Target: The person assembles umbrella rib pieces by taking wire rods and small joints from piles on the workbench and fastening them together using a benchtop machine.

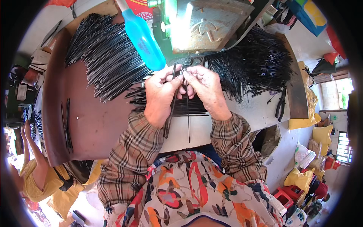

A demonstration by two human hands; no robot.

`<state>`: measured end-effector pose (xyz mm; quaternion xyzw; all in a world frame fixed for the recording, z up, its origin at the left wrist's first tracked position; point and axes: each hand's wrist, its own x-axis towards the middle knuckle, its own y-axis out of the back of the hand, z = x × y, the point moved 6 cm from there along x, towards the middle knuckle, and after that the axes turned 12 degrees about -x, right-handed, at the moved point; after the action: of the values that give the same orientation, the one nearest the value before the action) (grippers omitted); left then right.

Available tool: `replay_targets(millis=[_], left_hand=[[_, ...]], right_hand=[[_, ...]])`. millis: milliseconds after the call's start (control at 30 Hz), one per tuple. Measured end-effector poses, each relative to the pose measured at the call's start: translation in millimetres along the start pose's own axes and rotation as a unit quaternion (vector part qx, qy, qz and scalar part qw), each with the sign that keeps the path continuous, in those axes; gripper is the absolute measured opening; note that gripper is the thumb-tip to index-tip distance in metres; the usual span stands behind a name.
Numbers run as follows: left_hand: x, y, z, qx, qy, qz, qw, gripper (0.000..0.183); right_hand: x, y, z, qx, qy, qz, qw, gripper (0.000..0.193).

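My left hand pinches a thicker black rod that slants down toward my left forearm. In my right hand, a thin black rod like an umbrella rib hangs down, with a small knob at its lower end. Both hands meet fingertip to fingertip just below a worn metal machine; the rods' upper ends lie between the fingers and are partly hidden. A short row of black rods lies on the table behind and beneath my hands.
Large bundles of black rods lie at the left and right. A bright blue paddle-shaped object hangs beside the machine. Black-handled pliers lie at the table's right, a few loose rods at the left. Another person's legs show far left.
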<state>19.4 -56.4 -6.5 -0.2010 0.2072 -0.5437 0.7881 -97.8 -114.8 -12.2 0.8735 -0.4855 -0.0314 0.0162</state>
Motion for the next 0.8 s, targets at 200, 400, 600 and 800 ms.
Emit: replay_targets(millis=[200, 400, 600, 800], left_hand=[[-0.8, -5.0, 1.6, 0.014, -0.001, -0.01, 1.0, 0.03], [-0.1, -8.6, -0.2, 0.021, -0.006, -0.003, 1.0, 0.03], [5.0, -13.3, 2.7, 0.02, -0.013, -0.005, 1.0, 0.03], [15.3, -18.2, 4.3, 0.045, -0.034, 0.015, 0.998, 0.027]], right_hand=[[-0.3, 3.2, -1.9, -0.003, 0.005, 0.011, 1.0, 0.013], [-0.5, 5.9, -2.1, 0.047, -0.005, -0.005, 0.999, 0.015], [3.7, 6.4, -6.8, 0.066, -0.006, -0.008, 0.998, 0.017], [15.3, 10.7, -6.5, 0.074, 0.004, 0.021, 0.997, 0.019]])
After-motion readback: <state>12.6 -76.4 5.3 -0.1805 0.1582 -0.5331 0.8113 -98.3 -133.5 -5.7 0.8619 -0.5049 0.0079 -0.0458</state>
